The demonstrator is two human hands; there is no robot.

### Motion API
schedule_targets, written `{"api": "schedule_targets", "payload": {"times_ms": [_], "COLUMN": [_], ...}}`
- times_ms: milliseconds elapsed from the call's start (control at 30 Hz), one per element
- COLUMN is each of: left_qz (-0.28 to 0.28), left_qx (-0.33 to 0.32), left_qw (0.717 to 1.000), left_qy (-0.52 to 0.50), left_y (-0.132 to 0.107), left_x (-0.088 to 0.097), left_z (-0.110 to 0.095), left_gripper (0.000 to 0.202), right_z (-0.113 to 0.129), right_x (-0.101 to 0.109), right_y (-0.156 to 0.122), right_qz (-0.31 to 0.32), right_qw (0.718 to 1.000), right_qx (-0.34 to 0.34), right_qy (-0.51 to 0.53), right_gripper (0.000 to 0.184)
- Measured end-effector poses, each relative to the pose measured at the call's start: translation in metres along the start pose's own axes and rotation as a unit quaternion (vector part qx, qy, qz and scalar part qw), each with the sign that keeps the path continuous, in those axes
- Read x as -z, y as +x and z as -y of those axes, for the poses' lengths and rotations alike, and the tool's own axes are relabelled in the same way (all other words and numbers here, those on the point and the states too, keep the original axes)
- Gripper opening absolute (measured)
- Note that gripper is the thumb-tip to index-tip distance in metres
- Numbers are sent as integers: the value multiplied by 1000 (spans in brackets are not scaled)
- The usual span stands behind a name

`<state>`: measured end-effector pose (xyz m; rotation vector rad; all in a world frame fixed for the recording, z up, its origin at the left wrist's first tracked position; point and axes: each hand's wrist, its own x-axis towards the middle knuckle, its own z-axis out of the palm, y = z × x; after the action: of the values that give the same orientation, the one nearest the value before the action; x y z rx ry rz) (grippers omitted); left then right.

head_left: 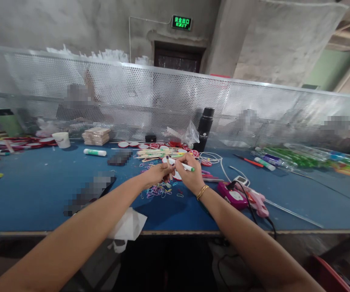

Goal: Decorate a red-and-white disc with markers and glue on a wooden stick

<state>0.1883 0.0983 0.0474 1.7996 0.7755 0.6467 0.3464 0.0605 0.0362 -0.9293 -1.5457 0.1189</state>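
Observation:
My left hand [156, 175] pinches a flat wooden craft stick [168, 163] that stands nearly upright and has a dark upper end. In my right hand [192, 175] is a white marker pen [187, 166] with a green end, held in a writing grip. The pen's other end points at the stick; whether it touches is too small to tell. Just below both hands lie many small coloured loops [158, 191]. A pile of pale wooden sticks [152, 153] sits behind my left hand, and red-rimmed white discs [153, 145] lie behind that.
On the right are a purple box [231, 195], a pink glue gun [257, 201] and cables. A black bottle [204, 129] stands at the back before the perforated metal screen [126, 89]. Leftward are a glue stick [94, 152], phones, a paper cup [61, 140] and white tissue [131, 224].

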Motion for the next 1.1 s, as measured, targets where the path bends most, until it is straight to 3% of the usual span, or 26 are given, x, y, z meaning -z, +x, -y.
{"api": "schedule_targets", "payload": {"times_ms": [400,767,1100], "left_qz": [-1,-3,2], "left_qx": [1,4,0], "left_qw": [1000,1000,1000], "left_qy": [3,11,-6], "left_y": [1,3,1], "left_x": [0,1,0], "left_z": [2,3,-1], "left_gripper": [45,41,47], "right_z": [-1,4,-1], "right_x": [-2,2,-1], "right_y": [-1,2,-1], "right_qz": [20,-21,13], "right_qw": [1000,999,1000], "right_qx": [-12,8,-10], "right_qy": [17,-38,7], "right_gripper": [11,13,13]}}
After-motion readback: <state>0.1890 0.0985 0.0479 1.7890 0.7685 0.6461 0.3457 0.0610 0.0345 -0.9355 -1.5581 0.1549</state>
